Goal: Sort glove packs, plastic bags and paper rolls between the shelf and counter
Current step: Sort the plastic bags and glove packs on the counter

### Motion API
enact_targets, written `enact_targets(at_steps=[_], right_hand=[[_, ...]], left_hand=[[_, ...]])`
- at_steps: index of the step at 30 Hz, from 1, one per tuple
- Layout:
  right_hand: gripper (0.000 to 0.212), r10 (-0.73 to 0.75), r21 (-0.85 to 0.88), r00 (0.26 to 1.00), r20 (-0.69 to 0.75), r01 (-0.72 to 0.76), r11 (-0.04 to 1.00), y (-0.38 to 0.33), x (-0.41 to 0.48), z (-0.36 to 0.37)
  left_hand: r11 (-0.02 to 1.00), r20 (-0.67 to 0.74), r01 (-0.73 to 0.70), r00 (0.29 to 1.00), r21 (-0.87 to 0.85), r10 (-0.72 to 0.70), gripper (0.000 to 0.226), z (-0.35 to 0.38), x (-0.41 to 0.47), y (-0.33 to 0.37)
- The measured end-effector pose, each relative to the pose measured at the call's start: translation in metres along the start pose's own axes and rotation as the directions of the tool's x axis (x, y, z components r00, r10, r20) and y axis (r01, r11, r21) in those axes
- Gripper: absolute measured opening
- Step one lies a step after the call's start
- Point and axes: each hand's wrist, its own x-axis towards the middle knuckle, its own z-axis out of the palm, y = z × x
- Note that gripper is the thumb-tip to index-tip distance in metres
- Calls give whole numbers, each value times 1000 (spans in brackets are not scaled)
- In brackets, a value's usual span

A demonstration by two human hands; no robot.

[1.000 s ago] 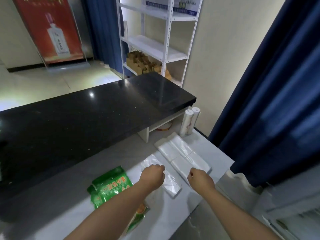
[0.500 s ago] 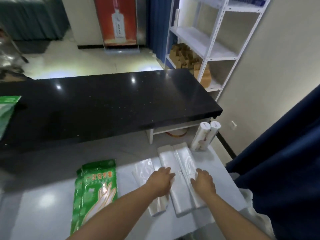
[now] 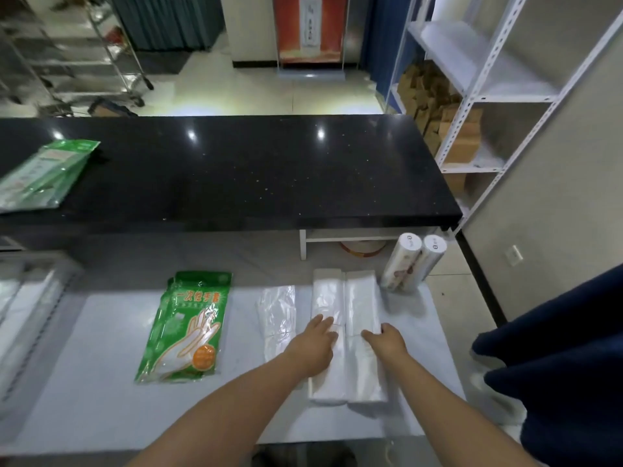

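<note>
Two white plastic bag stacks point(image 3: 347, 301) lie side by side on the light lower shelf point(image 3: 101, 382). My left hand point(image 3: 315, 345) rests flat on the left stack, fingers apart. On the right stack my right hand point(image 3: 386, 342) curls its fingers over the outer edge. A single clear plastic bag point(image 3: 278, 315) lies just left of the stacks. Further left lies a green glove pack point(image 3: 188, 328). Two paper rolls point(image 3: 413, 261) stand leaning at the shelf's far right corner. Another green glove pack point(image 3: 43, 173) sits on the black counter point(image 3: 253, 170) at the far left.
A white metal shelving unit point(image 3: 485, 92) with brown cardboard boxes point(image 3: 438, 112) stands at the back right. A dark blue curtain point(image 3: 556, 358) hangs at my right. A wire rack point(image 3: 67, 62) is at the far back left, and a red poster point(image 3: 310, 28) behind.
My view has swung left, so the far counter end and its glove pack show. Both hands moved from the single clear bag onto the two bag stacks.
</note>
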Motion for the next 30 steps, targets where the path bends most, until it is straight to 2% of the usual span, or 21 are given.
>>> enact_targets(at_steps=[4,9,13,15,18,23,25,28,30], right_hand=[[19,-30,119,998,52,24,993,-5,-14,-6],[31,-60,200,993,100,39,979,-2,-21,-14],[33,-140,199,986,91,120,973,-13,-28,-18],[37,-178,237,981,81,154,959,-21,-30,-22],[44,-222,337,969,110,174,925,-31,-31,-26],[45,-269,482,915,302,97,871,-59,-48,-26],[38,-274,463,905,326,100,881,-63,-50,-21],[27,-230,381,916,328,94,920,-69,-55,-10],[26,-229,349,911,342,103,932,-74,-59,-1]], left_hand=[[1000,8,-10,1000,15,9,44,-2,-2,-5],[1000,-15,-24,1000,15,24,34,-5,-3,-5],[995,-161,-46,986,-85,32,33,-19,0,5],[985,-305,-94,951,-143,47,36,-29,3,11],[964,-504,-222,855,-143,122,32,-44,5,19],[949,-655,-312,726,-46,207,31,-59,1,12],[954,-674,-294,717,-61,178,26,-60,-1,2],[963,-664,-239,742,-127,96,26,-60,-6,-10],[972,-665,-220,739,-89,106,25,-59,-11,-18]])
